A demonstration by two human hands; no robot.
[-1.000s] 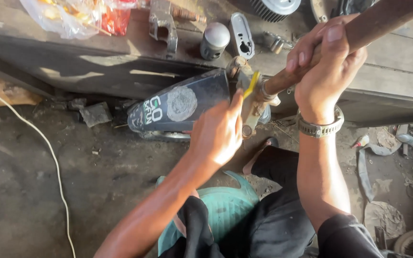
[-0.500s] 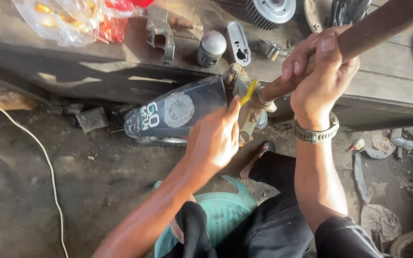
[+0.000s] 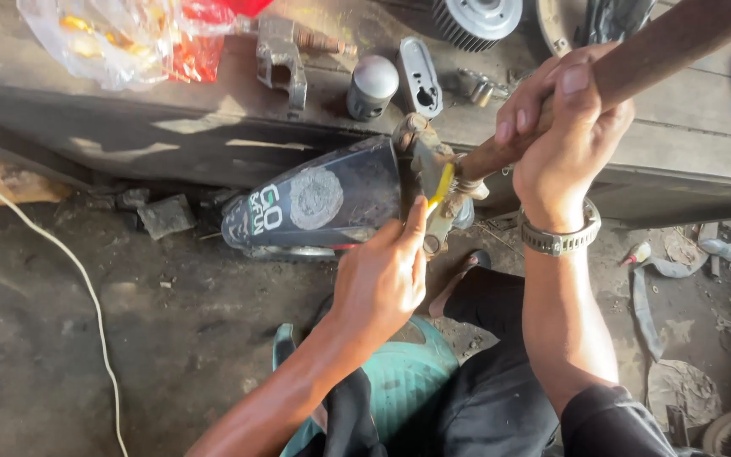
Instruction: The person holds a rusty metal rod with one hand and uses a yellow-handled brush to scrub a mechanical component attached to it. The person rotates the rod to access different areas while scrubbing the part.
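Right hand [image 3: 570,127] wrapped tight round brown bar [image 3: 636,59], bar slanting down-left to rusty bracket [image 3: 430,182] at bench [image 3: 171,118] edge. Left hand [image 3: 382,275] closed on yellow tool [image 3: 442,184], tip against bracket just beside black fender [image 3: 323,203]. Fender lies below bench over dirt floor. On bench: plastic bag [image 3: 112,34], grey piston [image 3: 372,85], metal parts. Green stool [image 3: 399,372] under knees. Watch [image 3: 562,237] on right wrist.

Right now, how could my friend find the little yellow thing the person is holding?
Look at the long wooden bench across the top, then down to the black fender leaning below it. At the fender's right end, the left hand pinches a thin yellow strip, the only bright yellow thing among rusty brown metal.
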